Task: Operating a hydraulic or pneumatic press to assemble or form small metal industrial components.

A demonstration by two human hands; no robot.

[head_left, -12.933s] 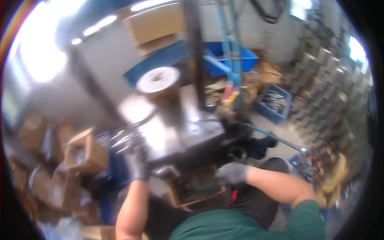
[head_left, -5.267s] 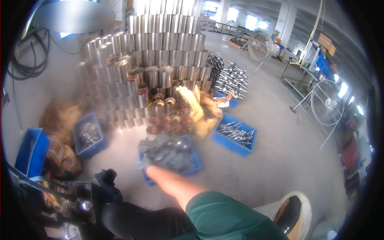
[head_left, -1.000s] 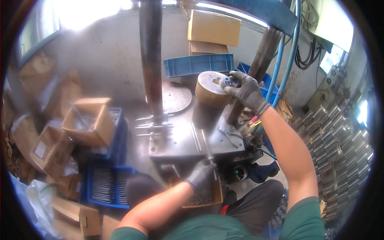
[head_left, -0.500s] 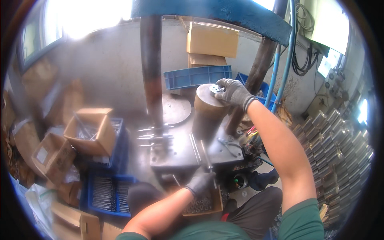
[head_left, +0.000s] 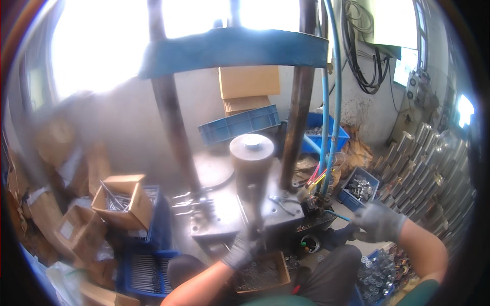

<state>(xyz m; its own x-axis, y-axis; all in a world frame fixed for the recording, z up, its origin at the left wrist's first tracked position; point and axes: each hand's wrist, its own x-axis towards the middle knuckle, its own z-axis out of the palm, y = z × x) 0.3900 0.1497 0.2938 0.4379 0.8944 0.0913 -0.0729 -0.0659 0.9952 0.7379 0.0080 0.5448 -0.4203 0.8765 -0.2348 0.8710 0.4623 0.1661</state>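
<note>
My left hand (head_left: 244,250), in a grey glove, is closed around a slim metal rod (head_left: 255,206) standing upright by the front edge of the steel press table (head_left: 204,224). The rod is blurred. Behind it stands a thick metal cylinder (head_left: 251,166) with a small bright round part (head_left: 251,142) lying on its top. My right hand (head_left: 380,222), gloved too, hangs at the right, above a blue bin of small round metal parts (head_left: 377,270). Motion smears its fingers, and whether they hold anything is hidden.
Press columns (head_left: 176,127) rise under a blue crossbeam (head_left: 235,48). Cartons (head_left: 120,201) and a blue crate of rods (head_left: 145,273) stand at left. An open carton of small parts (head_left: 283,270) sits before me. Stacked metal tubes (head_left: 423,168) fill the right, beside a small blue bin (head_left: 357,191).
My right hand has left the disc on the cylinder top and swung down to the right. My left hand stays by the rod. The view has shifted upward and to the right.
</note>
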